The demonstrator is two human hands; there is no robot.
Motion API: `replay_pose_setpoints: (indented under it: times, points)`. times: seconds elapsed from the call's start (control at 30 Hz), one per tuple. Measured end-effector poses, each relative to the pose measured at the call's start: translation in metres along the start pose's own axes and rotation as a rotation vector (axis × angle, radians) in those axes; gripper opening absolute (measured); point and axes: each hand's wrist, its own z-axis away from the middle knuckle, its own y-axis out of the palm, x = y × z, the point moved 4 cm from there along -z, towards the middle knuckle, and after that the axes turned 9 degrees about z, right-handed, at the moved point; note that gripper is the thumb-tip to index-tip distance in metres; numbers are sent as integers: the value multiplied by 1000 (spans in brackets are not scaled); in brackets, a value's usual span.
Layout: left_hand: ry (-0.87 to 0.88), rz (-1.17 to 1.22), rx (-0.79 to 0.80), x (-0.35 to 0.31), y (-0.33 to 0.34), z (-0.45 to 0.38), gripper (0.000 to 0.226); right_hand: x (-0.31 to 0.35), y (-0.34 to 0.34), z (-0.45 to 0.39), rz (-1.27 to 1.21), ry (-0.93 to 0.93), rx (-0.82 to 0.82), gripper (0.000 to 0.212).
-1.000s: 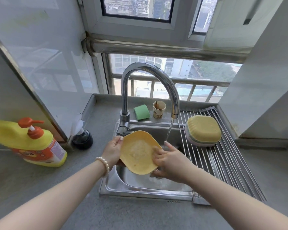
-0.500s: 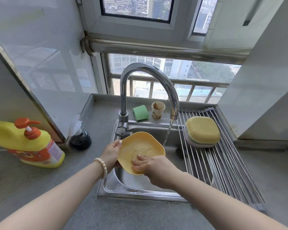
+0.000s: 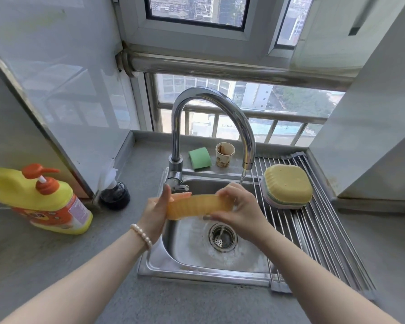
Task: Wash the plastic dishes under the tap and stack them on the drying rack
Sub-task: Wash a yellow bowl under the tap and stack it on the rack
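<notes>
A yellow plastic dish [image 3: 198, 206] is held edge-on over the steel sink [image 3: 197, 265], its ribbed side wall facing me. My left hand [image 3: 156, 213] grips its left end and my right hand [image 3: 237, 212] grips its right end. The curved tap [image 3: 220, 106] runs a thin stream that falls just behind my right hand and into the drain [image 3: 222, 237]. On the drying rack [image 3: 318, 232] to the right lies an upside-down stack of dishes [image 3: 287, 185] with a yellow one on top.
A yellow detergent bottle [image 3: 40, 199] with an orange pump stands on the counter at left. A black stopper-like object [image 3: 115, 195] sits near the wall. A green sponge [image 3: 199, 158] and a paper cup [image 3: 224, 154] stand behind the sink.
The dish has turned from facing me with its hollow side to edge-on and level. My right hand moved from rubbing inside it to gripping its right end.
</notes>
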Motion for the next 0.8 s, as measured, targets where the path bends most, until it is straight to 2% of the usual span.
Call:
replay_pose_setpoints:
  times: [0.1, 0.17, 0.23, 0.3, 0.37, 0.43, 0.5, 0.6, 0.63, 0.67, 0.73, 0.77, 0.8]
  points:
    - [-16, 179, -12, 7, 3, 0, 107, -4, 8, -14, -54, 154, -78, 38]
    - [-75, 294, -11, 13, 7, 0, 102, -8, 19, -26, 161, 208, -101, 55]
    - [-120, 370, -31, 16, 13, 1, 92, -9, 30, -35, 380, 257, -132, 67]
    - [-140, 443, -86, 17, 20, -1, 66, -4, 42, -39, 532, 246, -197, 72]
    - [-139, 527, -146, 16, 22, -7, 45, 7, 67, -39, 611, 119, -123, 77]
    - [-144, 552, -186, 15, 18, -12, 34, 20, 94, -28, 648, -68, 54, 70]
    - [-197, 487, -257, 17, 11, -10, 31, 23, 107, -10, 690, -276, 130, 58]
    - [-252, 528, -408, 22, 0, -5, 40, 2, 102, 9, 781, -505, 199, 56]
    - [-234, 548, -467, 23, -4, -4, 41, -7, 96, 11, 813, -490, 199, 57]
    - [-215, 543, -529, 24, -7, -4, 38, -15, 88, 10, 834, -394, 193, 62]
    - [-205, 498, -608, 24, -7, -1, 31, -23, 81, 0, 789, -105, 164, 79]
    - [-202, 468, -624, 24, -7, -1, 30, -18, 83, -2, 780, -26, 156, 82]
    - [-198, 456, -634, 24, -5, -1, 32, -8, 89, -1, 787, -27, 175, 79]
